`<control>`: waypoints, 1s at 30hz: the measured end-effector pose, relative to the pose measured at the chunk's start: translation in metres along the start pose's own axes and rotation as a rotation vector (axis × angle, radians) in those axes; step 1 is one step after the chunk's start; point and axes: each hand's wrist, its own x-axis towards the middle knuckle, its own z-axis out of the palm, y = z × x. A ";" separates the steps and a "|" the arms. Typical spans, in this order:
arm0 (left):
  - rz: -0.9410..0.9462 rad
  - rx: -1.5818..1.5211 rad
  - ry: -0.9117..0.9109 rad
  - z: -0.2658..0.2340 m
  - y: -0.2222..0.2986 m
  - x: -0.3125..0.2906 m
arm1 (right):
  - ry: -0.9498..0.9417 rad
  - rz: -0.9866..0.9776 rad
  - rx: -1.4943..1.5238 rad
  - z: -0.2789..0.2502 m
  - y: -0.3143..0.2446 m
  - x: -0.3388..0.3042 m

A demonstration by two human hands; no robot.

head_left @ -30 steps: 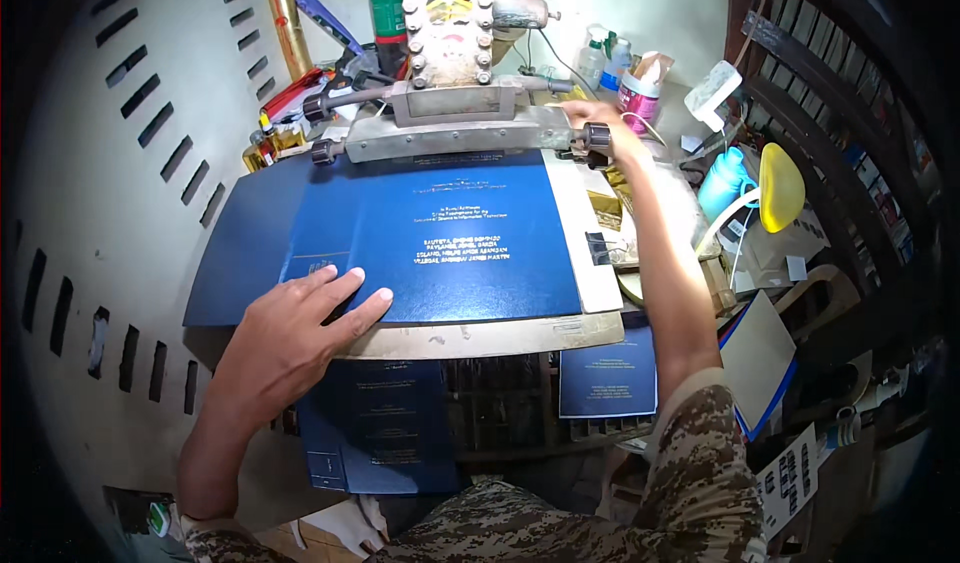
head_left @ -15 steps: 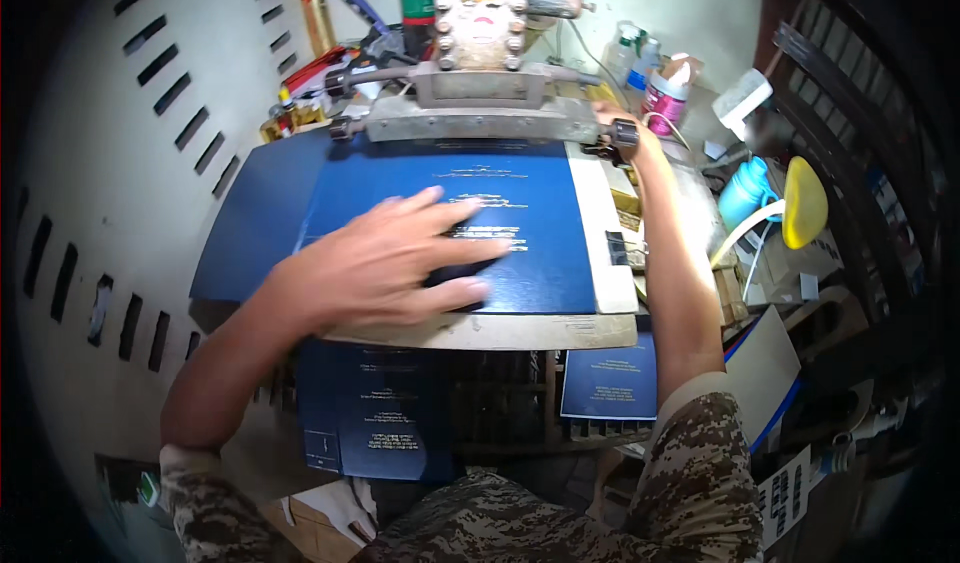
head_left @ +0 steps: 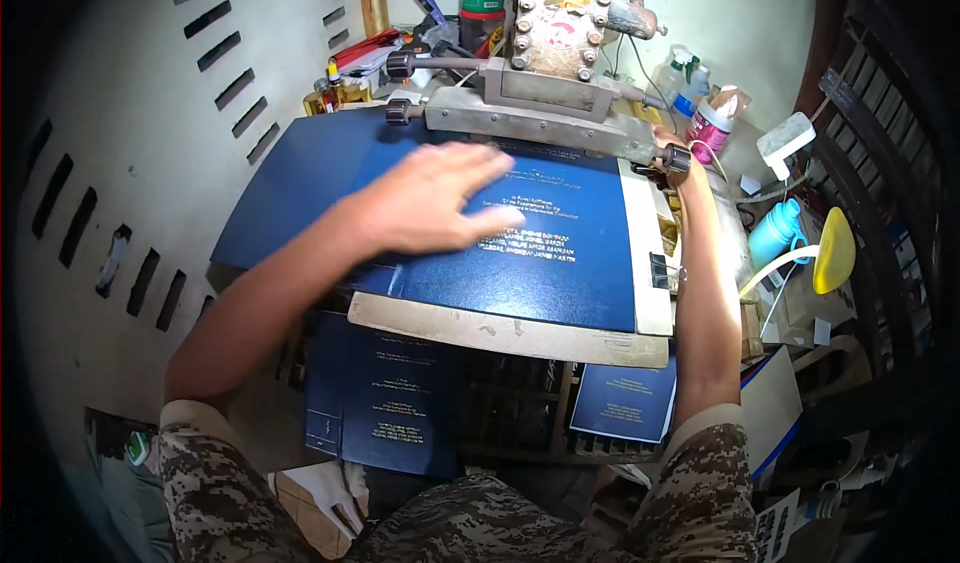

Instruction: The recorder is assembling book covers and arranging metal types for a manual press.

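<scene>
Blue, smooth and a little shiny, the wide cover (head_left: 560, 288) with lines of gold lettering lies flat on the pale board (head_left: 500, 331), and its left part reaches beyond the near left corner of this board. Its far edge goes under the metal bar of the press (head_left: 545, 128), which has black knobs at both ends. Along the right edge of the board there is a white strip (head_left: 652, 298), just beside the cover, and a black clip (head_left: 659, 270) sits at this strip.

The left hand (head_left: 440, 198) is above the middle of the cover, palm down, with fingers stretched out and grasping nothing; I cannot tell if it touches the surface. The right hand (head_left: 693, 177) is at the far right corner of the board, close to the right knob (head_left: 677, 158) of the press. Its fingers are partly hidden there, so I cannot tell if they grasp something.

Below the near edge of the board, toward its left corner, another dark blue cover (head_left: 400, 393) is seen, and below the near right corner rests a smaller blue sheet (head_left: 625, 403). Farther to the right stand a light blue jug (head_left: 775, 233) and a yellow lamp shade (head_left: 834, 250)
</scene>
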 end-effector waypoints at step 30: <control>-0.226 0.031 0.022 0.009 0.031 -0.045 | 0.094 -0.099 0.107 0.015 0.016 0.012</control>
